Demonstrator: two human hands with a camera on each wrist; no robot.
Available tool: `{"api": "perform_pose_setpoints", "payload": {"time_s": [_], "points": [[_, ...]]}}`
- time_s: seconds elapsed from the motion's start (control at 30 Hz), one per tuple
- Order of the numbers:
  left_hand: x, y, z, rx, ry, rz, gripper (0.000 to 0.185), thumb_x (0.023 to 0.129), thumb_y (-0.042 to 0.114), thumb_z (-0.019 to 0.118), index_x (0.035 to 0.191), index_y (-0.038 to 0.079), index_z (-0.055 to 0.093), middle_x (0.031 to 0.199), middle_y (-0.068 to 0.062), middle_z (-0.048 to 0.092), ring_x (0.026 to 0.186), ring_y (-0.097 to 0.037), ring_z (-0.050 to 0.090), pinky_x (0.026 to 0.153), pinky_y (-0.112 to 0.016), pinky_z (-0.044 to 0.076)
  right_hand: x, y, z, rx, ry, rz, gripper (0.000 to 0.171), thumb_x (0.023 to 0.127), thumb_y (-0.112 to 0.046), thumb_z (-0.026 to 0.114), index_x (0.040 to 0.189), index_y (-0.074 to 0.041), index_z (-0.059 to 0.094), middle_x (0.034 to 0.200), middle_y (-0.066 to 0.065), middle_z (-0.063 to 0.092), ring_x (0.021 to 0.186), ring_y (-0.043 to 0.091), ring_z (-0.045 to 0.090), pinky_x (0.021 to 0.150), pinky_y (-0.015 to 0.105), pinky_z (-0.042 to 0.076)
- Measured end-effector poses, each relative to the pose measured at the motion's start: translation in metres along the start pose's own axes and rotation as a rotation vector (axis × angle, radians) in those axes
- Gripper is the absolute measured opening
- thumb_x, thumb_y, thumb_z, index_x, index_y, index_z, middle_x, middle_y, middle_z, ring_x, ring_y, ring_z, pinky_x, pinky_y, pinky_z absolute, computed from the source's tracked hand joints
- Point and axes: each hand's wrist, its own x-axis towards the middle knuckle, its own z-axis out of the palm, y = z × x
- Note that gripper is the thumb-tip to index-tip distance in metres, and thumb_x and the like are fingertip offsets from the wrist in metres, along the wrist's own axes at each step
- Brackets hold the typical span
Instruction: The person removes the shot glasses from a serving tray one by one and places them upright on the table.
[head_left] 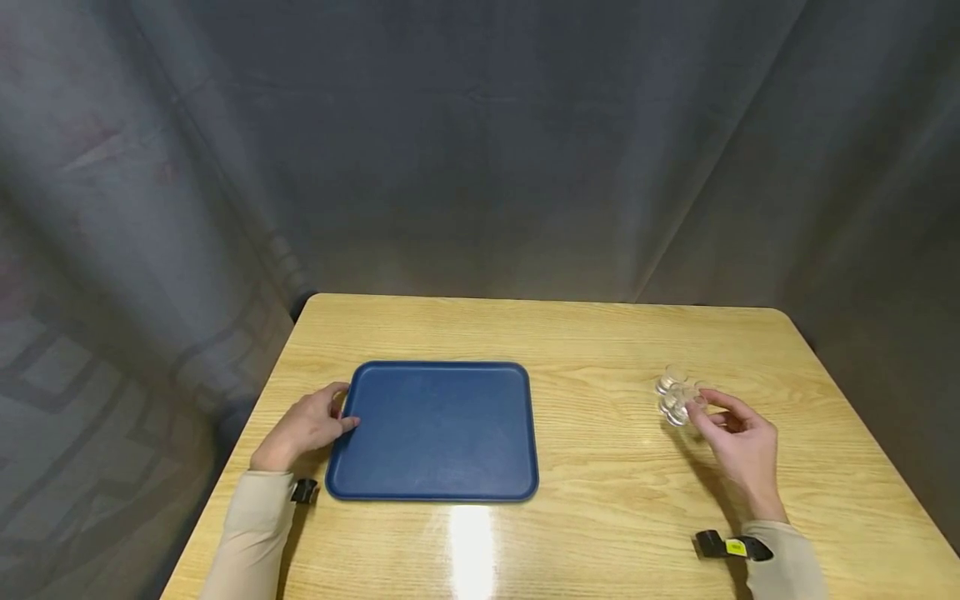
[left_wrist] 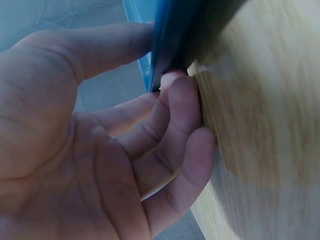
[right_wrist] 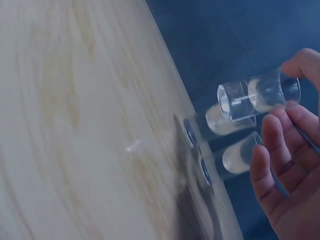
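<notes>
My left hand point(head_left: 307, 427) pinches the left rim of a blue tray point(head_left: 442, 433) that lies on the table. In the left wrist view the thumb is over the tray's edge point(left_wrist: 167, 37) and the other fingers curl in below it. Over on the right, my right hand point(head_left: 742, 450) holds a small clear shot glass point(right_wrist: 262, 95) by its rim, between thumb and fingers. Its base is higher off the table than those of two similar glasses, a nearer one point(right_wrist: 237, 157) and a farther one point(right_wrist: 225, 122), which stand close together beside it.
The wooden table point(head_left: 600, 533) has a strip of its surface between the tray and the glasses. Grey curtains point(head_left: 480, 167) hang behind it and along both sides. A bright reflection shows near the front edge.
</notes>
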Motion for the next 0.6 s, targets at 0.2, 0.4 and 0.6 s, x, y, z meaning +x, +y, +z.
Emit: {"api": "perform_pose_setpoints", "payload": {"time_s": [0.2, 0.4, 0.6], "points": [[-0.001, 0.001, -0.001, -0.007, 0.0, -0.004, 0.066, 0.1, 0.021, 0.074, 0.155, -0.005, 0.046, 0.098, -0.015, 0.063, 0.082, -0.025, 0.059, 0.069, -0.036, 0.046, 0.002, 0.007, -0.01, -0.057, -0.054, 0.0, 0.036, 0.094, -0.018, 0.083, 0.125, -0.003, 0.075, 0.079, -0.03, 0.072, 0.071, -0.007, 0.068, 0.055, 0.015, 0.047], [0.0, 0.0, 0.001, -0.002, 0.002, -0.004, 0.066, 0.1, 0.02, 0.073, 0.154, -0.005, 0.046, 0.1, -0.015, 0.063, 0.083, -0.025, 0.06, 0.07, -0.037, 0.048, 0.005, 0.014, -0.014, -0.058, -0.015, 0.053, 0.037, 0.092, -0.021, 0.085, 0.125, -0.005, 0.076, 0.079, -0.031, 0.071, 0.074, -0.01, 0.068, 0.061, 0.011, 0.049], [0.0, 0.001, 0.001, 0.003, 0.0, -0.005, 0.065, 0.1, 0.02, 0.073, 0.154, -0.005, 0.046, 0.098, -0.014, 0.062, 0.081, -0.024, 0.059, 0.069, -0.036, 0.046, 0.008, 0.019, -0.012, -0.053, 0.007, 0.073, 0.04, 0.091, -0.02, 0.086, 0.125, -0.002, 0.075, 0.082, -0.034, 0.069, 0.077, -0.013, 0.067, 0.063, 0.008, 0.05]]}}
